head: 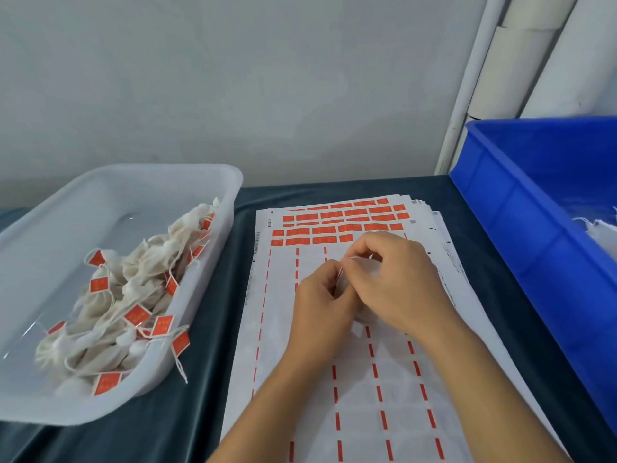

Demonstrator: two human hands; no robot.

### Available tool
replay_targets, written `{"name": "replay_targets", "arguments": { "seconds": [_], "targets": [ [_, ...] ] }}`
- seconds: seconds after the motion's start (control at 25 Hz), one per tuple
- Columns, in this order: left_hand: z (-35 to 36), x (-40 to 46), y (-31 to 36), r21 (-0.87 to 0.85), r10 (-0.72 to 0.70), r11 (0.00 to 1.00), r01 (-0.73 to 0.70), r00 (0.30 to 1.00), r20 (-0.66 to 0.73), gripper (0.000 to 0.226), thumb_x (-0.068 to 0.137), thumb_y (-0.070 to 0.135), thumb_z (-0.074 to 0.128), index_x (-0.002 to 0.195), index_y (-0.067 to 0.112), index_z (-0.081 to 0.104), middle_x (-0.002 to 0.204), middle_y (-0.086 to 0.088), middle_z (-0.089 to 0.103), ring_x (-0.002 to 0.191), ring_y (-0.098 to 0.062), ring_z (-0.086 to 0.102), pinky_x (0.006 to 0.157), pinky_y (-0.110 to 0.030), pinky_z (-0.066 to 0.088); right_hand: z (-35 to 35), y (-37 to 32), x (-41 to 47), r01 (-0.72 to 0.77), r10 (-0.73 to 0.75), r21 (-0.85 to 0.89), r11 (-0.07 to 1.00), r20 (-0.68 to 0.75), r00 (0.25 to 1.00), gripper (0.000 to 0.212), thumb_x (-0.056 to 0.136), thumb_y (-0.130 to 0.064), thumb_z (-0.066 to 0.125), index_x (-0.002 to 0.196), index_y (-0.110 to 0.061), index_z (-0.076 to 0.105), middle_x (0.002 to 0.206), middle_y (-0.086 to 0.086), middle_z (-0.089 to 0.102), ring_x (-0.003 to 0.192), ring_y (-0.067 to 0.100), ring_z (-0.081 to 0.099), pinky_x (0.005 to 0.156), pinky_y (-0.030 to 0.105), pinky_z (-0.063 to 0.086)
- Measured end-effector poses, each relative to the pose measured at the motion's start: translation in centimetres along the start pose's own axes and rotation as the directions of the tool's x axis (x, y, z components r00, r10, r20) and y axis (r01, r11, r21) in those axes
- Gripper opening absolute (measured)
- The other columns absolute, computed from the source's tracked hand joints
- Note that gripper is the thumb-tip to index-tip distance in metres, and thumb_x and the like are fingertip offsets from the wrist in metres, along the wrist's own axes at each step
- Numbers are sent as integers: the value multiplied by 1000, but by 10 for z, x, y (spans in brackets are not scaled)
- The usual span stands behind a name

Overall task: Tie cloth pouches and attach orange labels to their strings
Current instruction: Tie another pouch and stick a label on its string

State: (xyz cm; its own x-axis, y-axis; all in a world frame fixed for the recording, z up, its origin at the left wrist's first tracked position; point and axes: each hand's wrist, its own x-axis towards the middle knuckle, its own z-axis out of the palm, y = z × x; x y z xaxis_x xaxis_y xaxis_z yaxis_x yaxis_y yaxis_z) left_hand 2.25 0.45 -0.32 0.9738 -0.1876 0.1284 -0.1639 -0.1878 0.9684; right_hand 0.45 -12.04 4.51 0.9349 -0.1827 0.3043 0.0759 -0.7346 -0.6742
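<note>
Over the label sheet point(350, 379) on the desk, our left hand point(320, 305) and right hand point(397, 282) meet, both grips pinched on a thin orange label point(340, 275) standing edge-on between them. Finished pouches point(110, 329) fill the white tub point(207, 182), far left.

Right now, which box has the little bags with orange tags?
The clear white tub on the left; tagged pouches fill it. The blue bin shows only white scraps.

Packing workshop: blue crate point(521, 208), label sheets point(367, 379), pouch bin point(40, 248).
</note>
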Motion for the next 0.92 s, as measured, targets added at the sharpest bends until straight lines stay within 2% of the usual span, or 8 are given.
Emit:
{"name": "replay_targets", "arguments": {
  "seconds": [0.08,0.16,0.32,0.4,0.48,0.6,0.76,0.92],
  "targets": [
    [0,-1,1,-24,-1,1000,1,1000,9,16,100,16,65,89,5,68,79,-15,71,75,-34,70,67,-46,62,0,-4,1,6,-5,24,1000,-37,999,6,92,-37,69,88,-36,66,92,-22,67,87,3,64,78,22,54],
    [0,-3,4,-42,4,999,-4,1000,15,25,98,26,64,88,4,66,78,-18,69,74,-36,68,66,-47,60,1,-6,3,-7,9,35,999,-66,998,7,92,-37,70,87,-36,66,89,-22,67,83,3,64,76,21,54],
    [0,-6,13,-102,-11,995,13,1000,22,27,93,36,58,69,27,53,66,3,55,62,-6,51,56,-17,44,6,-10,7,-100,122,144,985,-156,980,6,96,-34,69,90,-34,67,88,-21,68,82,2,66,72,20,52],
    [-1,-8,14,-139,2,990,6,999,53,27,95,34,54,68,30,52,67,6,54,63,-5,51,58,-16,44,8,-11,9,-152,198,241,959,-178,964,9,97,-31,68,88,-34,66,83,-20,69,80,-1,67,68,13,47],
    [-1,-11,12,-149,14,989,-3,997,75,29,98,39,49,77,22,58,75,1,62,70,-14,58,66,-21,49,5,-14,13,-179,247,326,928,-183,951,12,98,-28,67,86,-33,67,77,-21,70,81,-7,66,66,10,46],
    [0,-15,12,-118,27,993,-16,995,91,34,104,48,44,77,30,55,78,7,63,73,-6,60,70,-14,49,-8,-14,25,-188,319,440,878,-245,916,19,99,-27,65,81,-33,66,77,-28,70,76,-7,68,66,18,54],
    [4,-12,15,-64,45,997,-37,991,128,37,108,45,48,74,35,55,71,12,60,68,1,57,66,-8,45,-15,-5,35,-203,424,551,809,-310,851,24,100,-25,64,77,-30,68,73,-20,72,74,-1,71,65,25,57],
    [0,-13,12,-65,15,998,-3,982,187,32,102,55,52,83,31,61,78,12,65,73,-1,62,68,-5,47,-5,6,33,-235,508,692,682,-217,834,15,101,-27,63,90,-26,72,77,-21,73,76,2,74,64,22,62]
  ]
}}
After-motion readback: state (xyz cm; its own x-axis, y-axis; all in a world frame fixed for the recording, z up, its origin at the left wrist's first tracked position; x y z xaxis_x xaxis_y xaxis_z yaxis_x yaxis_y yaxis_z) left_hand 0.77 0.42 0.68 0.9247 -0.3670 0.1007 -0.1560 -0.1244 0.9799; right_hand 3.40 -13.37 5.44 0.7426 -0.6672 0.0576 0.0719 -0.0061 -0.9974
